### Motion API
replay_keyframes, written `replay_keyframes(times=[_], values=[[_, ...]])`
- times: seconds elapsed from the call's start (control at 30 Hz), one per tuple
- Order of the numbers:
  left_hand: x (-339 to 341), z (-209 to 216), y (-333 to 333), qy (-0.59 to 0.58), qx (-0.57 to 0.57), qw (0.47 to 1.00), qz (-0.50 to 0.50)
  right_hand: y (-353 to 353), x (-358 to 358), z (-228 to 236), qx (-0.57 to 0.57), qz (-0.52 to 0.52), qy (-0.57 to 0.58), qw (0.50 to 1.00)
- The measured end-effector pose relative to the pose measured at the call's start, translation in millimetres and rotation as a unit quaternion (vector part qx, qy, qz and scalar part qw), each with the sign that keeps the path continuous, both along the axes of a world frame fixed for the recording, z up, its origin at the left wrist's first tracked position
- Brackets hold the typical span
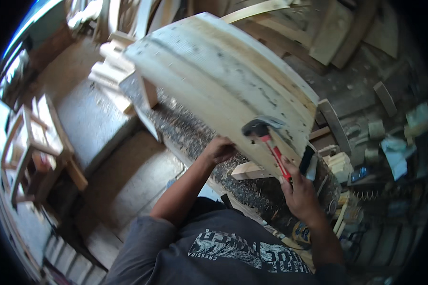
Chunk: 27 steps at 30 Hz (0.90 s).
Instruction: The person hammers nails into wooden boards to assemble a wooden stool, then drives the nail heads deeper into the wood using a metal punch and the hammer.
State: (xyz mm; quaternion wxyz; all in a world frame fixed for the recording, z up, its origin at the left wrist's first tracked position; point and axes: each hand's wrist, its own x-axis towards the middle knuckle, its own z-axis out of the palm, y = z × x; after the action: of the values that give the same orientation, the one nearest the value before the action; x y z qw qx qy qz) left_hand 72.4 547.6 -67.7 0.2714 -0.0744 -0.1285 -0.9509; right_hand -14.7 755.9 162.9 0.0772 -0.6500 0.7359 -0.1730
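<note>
My right hand is wrapped round the red-and-black handle of a claw hammer. The hammer's dark head, blurred by motion, is over the near right part of a large pale wooden panel. The panel is made of boards side by side, with dark streaks and spots on its surface. At the panel's near edge, my left hand is closed with its fingertips against the wood; its fingers are partly hidden. Under the panel's near right corner a short wooden block sticks out.
A rough worktop strewn with wood chips lies under the panel. Stacked wood pieces stand at the left, beyond a wooden chair frame. Loose planks lie at the far right. Offcuts and a metal spring clutter the right side.
</note>
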Motion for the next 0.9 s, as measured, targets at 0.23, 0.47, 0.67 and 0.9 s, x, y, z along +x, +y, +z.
replay_keyframes(times=[0.23,0.47,0.67,0.9], values=[[1.8,-22.4,-5.5,-0.057,0.001,0.997,-0.052,-17.5,-66.2,0.8,-0.030,-0.112,0.095,0.989],[18.5,-27.4,-30.7,-0.077,-0.113,0.990,-0.029,131.5,-148.6,-4.2,-0.213,-0.350,-0.059,0.910],[4.7,-24.0,-32.7,-0.045,-0.207,0.976,-0.057,405.1,-247.2,-169.0,-0.048,-0.677,-0.024,0.734],[11.2,-19.7,-31.3,-0.035,-0.225,0.972,-0.061,387.7,-246.3,-237.0,0.189,-0.660,-0.075,0.723]])
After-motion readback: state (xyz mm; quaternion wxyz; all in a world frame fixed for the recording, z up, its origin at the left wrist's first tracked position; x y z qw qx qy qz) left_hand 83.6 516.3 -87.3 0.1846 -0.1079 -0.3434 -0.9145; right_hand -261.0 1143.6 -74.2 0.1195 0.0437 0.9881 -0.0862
